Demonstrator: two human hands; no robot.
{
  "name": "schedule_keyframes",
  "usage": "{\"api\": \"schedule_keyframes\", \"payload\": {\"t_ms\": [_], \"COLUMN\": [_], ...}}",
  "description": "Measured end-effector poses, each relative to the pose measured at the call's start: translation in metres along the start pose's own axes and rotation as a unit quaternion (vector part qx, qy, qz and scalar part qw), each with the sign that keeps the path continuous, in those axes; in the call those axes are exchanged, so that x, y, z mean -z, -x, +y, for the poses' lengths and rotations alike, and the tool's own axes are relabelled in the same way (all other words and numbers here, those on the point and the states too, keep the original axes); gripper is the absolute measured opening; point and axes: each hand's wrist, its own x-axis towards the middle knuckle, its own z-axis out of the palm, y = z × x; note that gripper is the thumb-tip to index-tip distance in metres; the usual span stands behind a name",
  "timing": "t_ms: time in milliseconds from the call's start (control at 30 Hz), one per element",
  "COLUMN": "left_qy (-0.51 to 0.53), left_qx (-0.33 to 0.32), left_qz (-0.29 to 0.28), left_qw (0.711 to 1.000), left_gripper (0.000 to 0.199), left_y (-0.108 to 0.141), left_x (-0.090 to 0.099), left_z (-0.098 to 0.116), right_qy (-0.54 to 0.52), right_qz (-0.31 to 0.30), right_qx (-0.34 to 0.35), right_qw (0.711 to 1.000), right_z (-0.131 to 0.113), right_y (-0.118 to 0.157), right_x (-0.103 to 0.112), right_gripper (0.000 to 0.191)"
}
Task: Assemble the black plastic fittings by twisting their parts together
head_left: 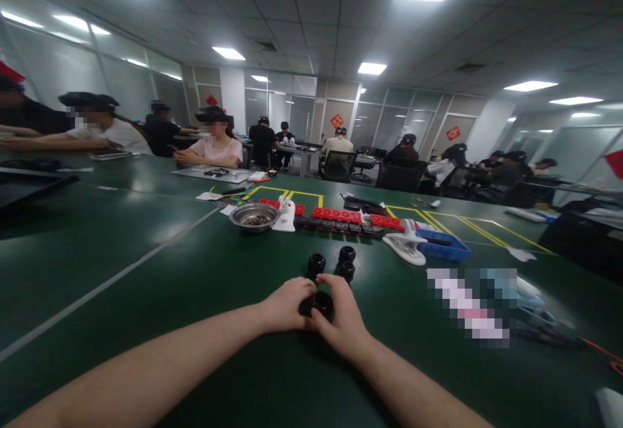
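Note:
My left hand (291, 303) is closed at the front middle of the green table, its fingertips on a dark piece that mostly hides behind them. Beside it, my right hand (343, 318) curls around a black tyre-like ring (323, 305), thumb at the near side and fingers at the far side. Both hands meet at these black pieces, and whether they are one part or two I cannot make out. Just beyond my fingers stand three similar black rings: one on the left (316, 263), one at the back right (347, 255) and one in front of that (346, 270).
A metal bowl (254, 218) of small parts, white stands (285, 214), a red block strip (337, 214) and a blue tray (445, 246) line the far side of the green table (195, 285). Cables lie at right. A person (214, 142) sits across; others work behind.

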Motion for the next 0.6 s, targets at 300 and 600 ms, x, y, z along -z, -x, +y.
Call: {"api": "schedule_keyframes", "payload": {"t_ms": [300, 600], "left_qy": [0.010, 0.001], "left_qx": [-0.001, -0.003], "left_qz": [-0.010, -0.002], "left_qw": [1.000, 1.000], "left_gripper": [0.042, 0.040], "left_y": [0.0004, 0.0001], "left_x": [0.0041, 0.0010], "left_z": [0.0048, 0.0014], "right_qy": [-0.009, 0.021], "right_qz": [-0.031, -0.006], "right_qx": [-0.012, -0.046], "right_qw": [0.999, 0.999], "right_z": [-0.0014, 0.0004], "right_y": [-0.0032, -0.0019], "right_x": [0.0010, 0.0001], "right_gripper": [0.038, 0.037]}}
